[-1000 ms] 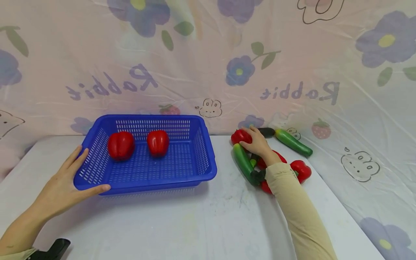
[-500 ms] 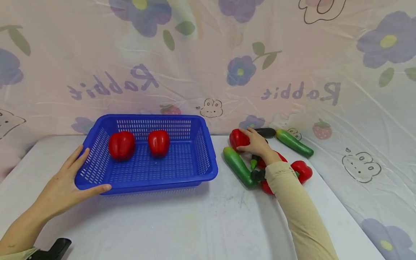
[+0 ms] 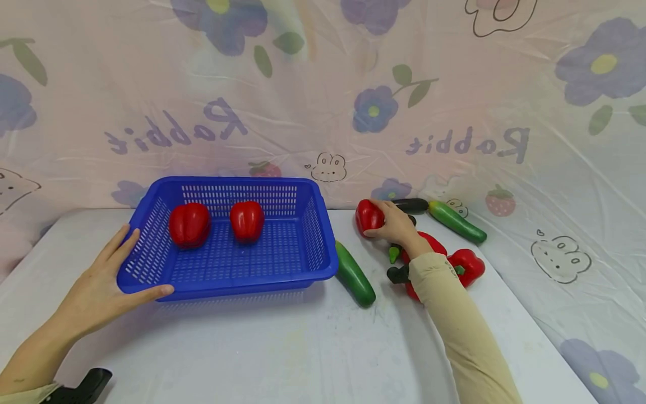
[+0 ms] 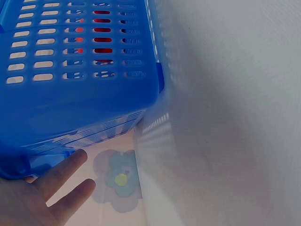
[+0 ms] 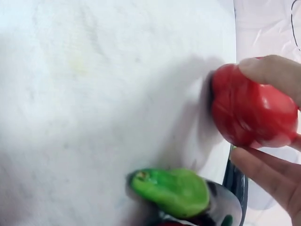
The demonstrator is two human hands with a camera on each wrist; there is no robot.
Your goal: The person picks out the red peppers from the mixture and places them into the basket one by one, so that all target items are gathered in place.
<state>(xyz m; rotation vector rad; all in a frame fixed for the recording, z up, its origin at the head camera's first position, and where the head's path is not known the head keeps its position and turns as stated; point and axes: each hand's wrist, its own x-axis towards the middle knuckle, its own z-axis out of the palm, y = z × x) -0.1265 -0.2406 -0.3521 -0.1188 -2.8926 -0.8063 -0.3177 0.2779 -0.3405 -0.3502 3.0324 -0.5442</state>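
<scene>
In the head view my right hand (image 3: 398, 224) holds a red bell pepper (image 3: 367, 217) at the back of the table. The right wrist view shows thumb and fingers on opposite sides of this bell pepper (image 5: 254, 108). Just below it lies an eggplant with a green cap (image 5: 174, 190). A green cucumber (image 3: 355, 275) rests on the table, one end by the basket's right side. My left hand (image 3: 101, 286) touches the near-left corner of the blue basket (image 3: 247, 286), fingers straight and thumb spread along the front. Two red bell peppers (image 3: 189, 225) sit in the basket.
More red bell peppers (image 3: 466, 266) lie beside and partly under the right sleeve. A dark long vegetable (image 3: 411, 205) and another green cucumber (image 3: 456, 222) lie along the back right edge. A patterned curtain (image 3: 323, 101) hangs behind the table.
The near cucumber has rolled left, away from the pile and up to the basket. My right hand and its bell pepper have shifted slightly left. The left hand stays at the basket.
</scene>
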